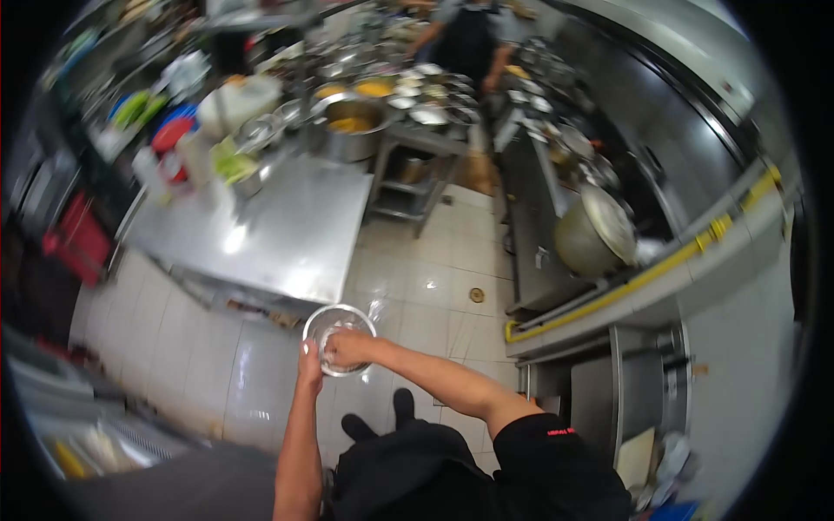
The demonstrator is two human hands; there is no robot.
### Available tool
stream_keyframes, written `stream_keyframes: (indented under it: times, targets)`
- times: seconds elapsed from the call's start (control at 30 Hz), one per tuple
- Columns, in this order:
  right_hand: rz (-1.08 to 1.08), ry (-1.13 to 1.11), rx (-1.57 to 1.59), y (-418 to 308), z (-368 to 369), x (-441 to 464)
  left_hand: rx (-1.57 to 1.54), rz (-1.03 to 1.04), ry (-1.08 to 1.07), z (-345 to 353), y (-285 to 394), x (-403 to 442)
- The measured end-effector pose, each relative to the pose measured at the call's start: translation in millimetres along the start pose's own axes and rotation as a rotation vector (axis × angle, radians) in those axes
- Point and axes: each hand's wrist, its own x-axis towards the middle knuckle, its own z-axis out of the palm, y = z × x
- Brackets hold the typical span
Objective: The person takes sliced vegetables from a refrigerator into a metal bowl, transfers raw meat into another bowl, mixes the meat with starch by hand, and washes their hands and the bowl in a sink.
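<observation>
A round metal bowl is held in front of my body, above the tiled floor and close to the near corner of the steel table. My left hand grips the bowl at its left rim. My right hand reaches into the bowl from the right, fingers curled downward. Something whitish lies in the bowl around those fingers, too blurred to name. My right fingertips are hidden, so what they hold cannot be made out.
Bottles and a lettuce-like green item stand on the steel table. Beyond are a large pot and many small bowls. A person in a dark apron stands at the back. A lidded pot sits right, beside a yellow pipe.
</observation>
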Motion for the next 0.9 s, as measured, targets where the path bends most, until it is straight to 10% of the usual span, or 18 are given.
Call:
stream_keyframes:
  times: [0.27, 0.33, 0.47, 0.6, 0.73, 0.9]
  targets:
    - [0.653, 0.786, 0.418, 53.8, -4.1, -104.6, 0.360, 0.589, -0.088, 170.5, -41.2, -43.9]
    - [0.636, 0.804, 0.291, 71.8, -17.0, -140.3, 0.206, 0.116, -0.255, 193.5, -60.0, -38.1]
    - [0.196, 0.835, 0.310, 77.7, -61.1, -215.8, 0.129, 0.094, -0.453, 227.9, -68.4, -25.7]
    - [0.632, 0.618, 0.263, 113.6, -73.3, -237.2, 0.129, -0.119, -0.639, 277.6, -69.0, -50.3]
    - [0.453, 0.175, 0.015, 93.7, -101.0, -294.4, 0.283, -0.126, -0.525, 297.7, -48.6, -64.9]
    - [0.574, 0.587, 0.488, 92.8, -93.3, -317.2, 0.447, 0.297, -0.498, 334.1, -83.4, -74.8]
